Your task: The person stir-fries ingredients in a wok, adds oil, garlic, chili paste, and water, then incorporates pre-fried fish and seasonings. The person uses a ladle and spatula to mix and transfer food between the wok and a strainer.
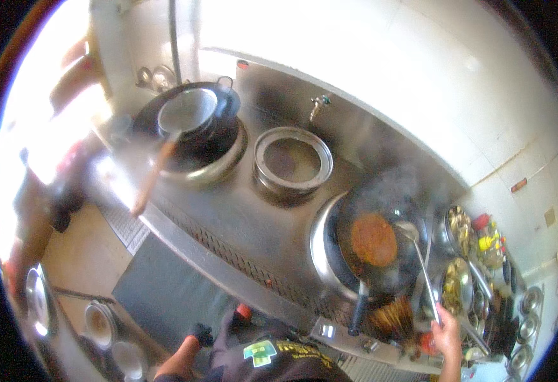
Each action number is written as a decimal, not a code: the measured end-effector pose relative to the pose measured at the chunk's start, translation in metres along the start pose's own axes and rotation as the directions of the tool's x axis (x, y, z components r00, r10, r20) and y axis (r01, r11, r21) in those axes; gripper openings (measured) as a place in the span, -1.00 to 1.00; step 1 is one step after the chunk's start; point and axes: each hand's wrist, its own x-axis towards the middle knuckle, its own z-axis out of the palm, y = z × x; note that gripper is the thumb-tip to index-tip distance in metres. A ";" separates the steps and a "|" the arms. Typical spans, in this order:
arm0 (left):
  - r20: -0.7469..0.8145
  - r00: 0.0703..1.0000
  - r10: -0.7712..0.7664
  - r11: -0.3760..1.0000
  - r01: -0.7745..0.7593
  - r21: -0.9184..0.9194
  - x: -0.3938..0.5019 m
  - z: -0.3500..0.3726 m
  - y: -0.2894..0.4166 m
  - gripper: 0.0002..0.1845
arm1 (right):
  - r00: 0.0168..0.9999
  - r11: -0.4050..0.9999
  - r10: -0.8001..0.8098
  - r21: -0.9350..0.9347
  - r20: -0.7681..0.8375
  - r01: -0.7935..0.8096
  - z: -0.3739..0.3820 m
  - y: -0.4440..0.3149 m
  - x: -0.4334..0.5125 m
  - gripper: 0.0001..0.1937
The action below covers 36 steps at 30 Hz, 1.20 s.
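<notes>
My right hand (445,329) grips the handle of a metal ladle (424,270), whose bowl rests at the right inner side of a dark wok (405,267). Reddish-orange food in sauce (373,239) lies in the wok, and steam or smoke rises above it. The wok's black handle (357,315) points toward me, untouched. My left hand (202,335), dark as if gloved, hangs low near my body, away from the stove; its fingers are too blurred to read.
A metal pot of liquid (292,162) is set into the steel counter, below a tap (318,106). Farther left, a wooden-handled strainer (188,111) lies over a large wok (202,157). A bamboo brush (393,319), bowls of food (456,286) and bottles (490,242) stand at right.
</notes>
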 end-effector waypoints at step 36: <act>0.054 0.993 -0.103 0.974 0.111 -0.195 -0.001 0.010 -0.100 -0.37 | 0.910 0.389 -0.199 0.882 0.363 -0.267 0.186 -0.353 0.184 -0.57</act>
